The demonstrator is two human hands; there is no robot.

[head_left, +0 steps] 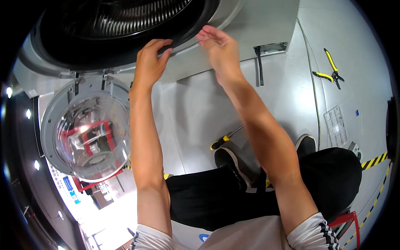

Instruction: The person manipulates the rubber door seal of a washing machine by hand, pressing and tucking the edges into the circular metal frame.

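Note:
A front-loading washing machine point(266, 21) stands in front of me with its round opening uncovered. Black rubber door seal point(104, 56) runs around the opening, and a ribbed metal drum point(137, 18) shows inside. My left hand point(150, 62) is at the lower edge of the seal, thumb and fingers apart, fingertips at the rubber. Further right along the rim is my right hand point(221, 52), slightly blurred, its fingers stretched out with nothing seen in them. Whether it touches the rim I cannot tell. The door with its clear glass bowl point(93, 137) hangs swung out at the left.
A black hose point(261, 68) hangs from a small hatch point(273, 48) low on the machine. Yellow-black pliers point(335, 76), a clear compartment tray point(335, 125) and a cable point(311, 75) lie on the floor at right. Close to my shoe point(229, 162) lies a screwdriver point(219, 143).

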